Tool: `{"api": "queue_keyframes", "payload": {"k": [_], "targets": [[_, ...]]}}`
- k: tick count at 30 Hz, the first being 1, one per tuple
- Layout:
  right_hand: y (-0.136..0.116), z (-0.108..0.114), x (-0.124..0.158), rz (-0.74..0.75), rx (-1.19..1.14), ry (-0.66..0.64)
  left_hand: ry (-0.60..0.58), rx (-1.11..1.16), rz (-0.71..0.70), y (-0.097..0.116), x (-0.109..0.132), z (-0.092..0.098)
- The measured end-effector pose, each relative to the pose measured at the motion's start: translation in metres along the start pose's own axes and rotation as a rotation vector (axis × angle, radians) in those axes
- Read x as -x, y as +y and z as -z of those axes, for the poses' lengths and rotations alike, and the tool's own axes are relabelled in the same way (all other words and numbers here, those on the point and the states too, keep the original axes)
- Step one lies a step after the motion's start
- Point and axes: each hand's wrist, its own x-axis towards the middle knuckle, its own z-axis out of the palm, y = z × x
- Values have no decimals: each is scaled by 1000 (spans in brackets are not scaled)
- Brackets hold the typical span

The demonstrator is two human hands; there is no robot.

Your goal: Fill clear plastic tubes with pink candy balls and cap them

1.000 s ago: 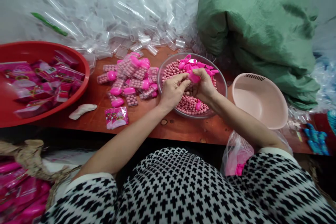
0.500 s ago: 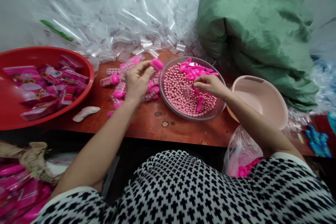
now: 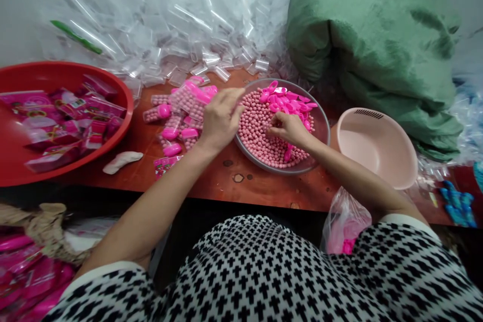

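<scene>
One tube (image 3: 152,114) lying crosswise, cap (image 3: 165,110) rightward, left hand (image 3: 222,118) nearby, hold unclear

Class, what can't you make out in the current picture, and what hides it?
In the head view:
Red basin: left side cut off by the picture's edge.
Loose packet: lower corner hidden by the left forearm.
Its print: too small to read.
Right hand: whether it grips anything, hidden by its fingers.

Dim, cool-toned indoor light, sharp white glints across the clear plastic pieces (image 3: 211,17), dull sheen on the reddish table (image 3: 267,190), near-black shadow beneath its front edge, left hand (image 3: 222,118) slightly soft, wide-angle stretching toward the margins, blue items (image 3: 458,204) at far right blurred.
</scene>
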Motion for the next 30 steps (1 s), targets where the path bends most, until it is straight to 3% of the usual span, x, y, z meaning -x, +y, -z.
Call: {"api": "queue_keyframes", "payload": {"k": [3, 5, 8, 12, 17, 23, 25, 28, 30], "targets": [[1, 6, 3, -83, -482, 24, -172, 40, 65, 23, 2, -21], [-1, 11, 9, -63, -733, 30, -288, 118, 125, 29, 1, -32], [-6, 21, 21, 26, -860, 36, -434, 315, 194, 29, -1, -43], [-2, 33, 35, 171, -653, -17, -500, 421, 208, 28, -3, -47], [4, 36, 40, 253, -291, 71, -506, 466, 277, 31, -3, -48], [14, 36, 41, 207, -478, -2, -505, 430, 249, 33, -1, -49], [21, 44, 41, 157, -433, 8, -473, 411, 240, 34, 0, -49], [30, 59, 43, 147, -20, 77, -419, 454, 292, 34, 1, -49], [31, 66, 44, 205, 280, 8, -423, 548, 355, 35, 2, -50]]}}
